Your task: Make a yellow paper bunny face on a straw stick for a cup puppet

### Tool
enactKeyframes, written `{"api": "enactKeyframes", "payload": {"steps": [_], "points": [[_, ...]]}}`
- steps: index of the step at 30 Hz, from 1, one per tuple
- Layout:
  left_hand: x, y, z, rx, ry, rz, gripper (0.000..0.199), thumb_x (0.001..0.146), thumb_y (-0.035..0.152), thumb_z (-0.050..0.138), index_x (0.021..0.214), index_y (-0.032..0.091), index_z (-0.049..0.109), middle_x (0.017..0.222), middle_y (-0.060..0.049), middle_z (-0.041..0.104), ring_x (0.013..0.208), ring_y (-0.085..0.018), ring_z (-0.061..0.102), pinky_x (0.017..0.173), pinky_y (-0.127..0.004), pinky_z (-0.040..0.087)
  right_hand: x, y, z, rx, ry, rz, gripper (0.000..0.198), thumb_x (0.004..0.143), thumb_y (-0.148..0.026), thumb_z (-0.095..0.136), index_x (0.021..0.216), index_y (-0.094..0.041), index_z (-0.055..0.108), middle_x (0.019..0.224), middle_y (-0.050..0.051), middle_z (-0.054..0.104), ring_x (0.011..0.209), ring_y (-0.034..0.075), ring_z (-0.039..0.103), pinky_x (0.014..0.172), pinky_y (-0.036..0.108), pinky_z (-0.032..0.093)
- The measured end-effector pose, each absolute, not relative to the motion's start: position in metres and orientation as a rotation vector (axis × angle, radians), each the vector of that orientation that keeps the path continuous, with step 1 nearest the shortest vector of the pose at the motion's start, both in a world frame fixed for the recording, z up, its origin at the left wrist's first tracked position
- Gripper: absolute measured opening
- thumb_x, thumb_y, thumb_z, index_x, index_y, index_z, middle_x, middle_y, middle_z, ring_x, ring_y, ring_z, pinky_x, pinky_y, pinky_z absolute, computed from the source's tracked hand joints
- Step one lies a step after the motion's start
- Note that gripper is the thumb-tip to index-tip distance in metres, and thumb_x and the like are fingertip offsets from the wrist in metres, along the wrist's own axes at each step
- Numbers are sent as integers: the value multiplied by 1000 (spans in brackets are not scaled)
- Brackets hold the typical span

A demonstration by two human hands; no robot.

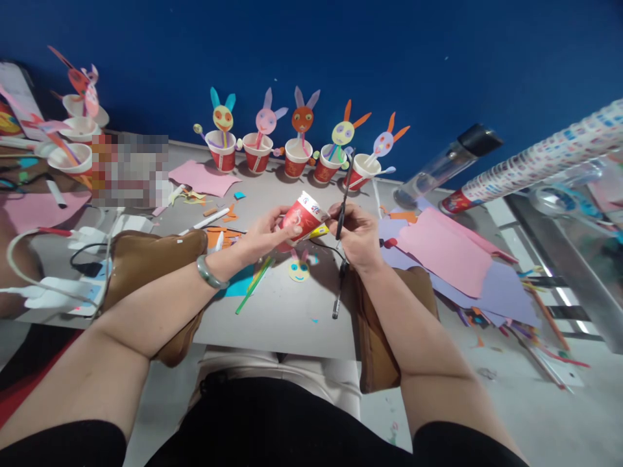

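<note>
My left hand [265, 237] wraps round a red paper cup [302, 220] tilted on its side, its white printed end turned up and away. My right hand [359, 235] is closed on a slim black tool [342, 211] standing nearly upright, its kind unclear. The right fingertips are close to the cup's edge; whether they touch it I cannot tell. Beneath the cup lies a small yellow paper rabbit face [298, 269] with pink ears. Green and yellow straws [254, 285] are left of it. A black-capped pen [337, 303] lies below my right hand.
Several red cups [298, 159] with paper rabbits line the blue wall. Pink sheets [445, 250] and purple sheets [509, 301] lie at right. Brown cushions [156, 259] sit under both forearms. A power strip [92, 295] with cables is at left, stacked cups [545, 155] at right.
</note>
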State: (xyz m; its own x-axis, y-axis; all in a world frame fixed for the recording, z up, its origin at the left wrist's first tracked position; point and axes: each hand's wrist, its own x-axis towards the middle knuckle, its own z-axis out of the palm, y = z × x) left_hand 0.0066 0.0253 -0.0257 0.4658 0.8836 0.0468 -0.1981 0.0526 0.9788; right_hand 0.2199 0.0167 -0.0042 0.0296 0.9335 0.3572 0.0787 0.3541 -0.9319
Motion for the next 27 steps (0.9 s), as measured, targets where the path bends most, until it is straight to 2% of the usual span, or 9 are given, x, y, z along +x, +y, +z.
{"api": "enactKeyframes", "payload": {"steps": [4,9,13,17,22,27], "points": [[7,23,-25,1177,761,852,59,73,45,86,117,19,56,104,-9,70,80,-17,70,65,-31,61,221,20,-7,-1059,-1360,895,18,66,-25,83,71,-22,66,77,-2,63,73,11,59,69,27,52],[5,30,-35,1396,946,960,65,68,44,88,119,16,60,105,-11,70,86,-19,66,76,-37,58,219,21,-7,-1081,-1400,983,20,65,-24,83,67,-20,64,70,-3,61,67,11,56,63,25,49],[5,31,-35,1596,923,1103,64,68,42,87,120,17,60,108,-10,72,94,-22,67,87,-41,54,216,17,-2,-1062,-1444,989,20,65,-24,84,68,-20,64,72,-3,63,69,12,57,65,27,52],[7,29,-31,1618,906,1155,68,66,45,88,120,17,58,110,-10,72,96,-22,68,86,-38,55,216,16,0,-1032,-1433,992,24,64,-25,85,67,-21,62,73,-3,62,66,11,55,62,27,52],[8,28,-33,1635,968,1216,71,64,42,89,122,18,57,112,-8,70,96,-22,68,86,-37,55,216,15,1,-1044,-1410,1040,21,64,-27,86,72,-21,68,78,-2,64,64,10,54,59,26,54],[5,25,-31,1837,1111,1272,69,65,39,90,123,19,59,114,-8,67,101,-25,65,91,-41,53,214,13,5,-1034,-1363,1055,23,61,-28,89,71,-20,69,73,-3,64,60,8,53,56,24,51]]}}
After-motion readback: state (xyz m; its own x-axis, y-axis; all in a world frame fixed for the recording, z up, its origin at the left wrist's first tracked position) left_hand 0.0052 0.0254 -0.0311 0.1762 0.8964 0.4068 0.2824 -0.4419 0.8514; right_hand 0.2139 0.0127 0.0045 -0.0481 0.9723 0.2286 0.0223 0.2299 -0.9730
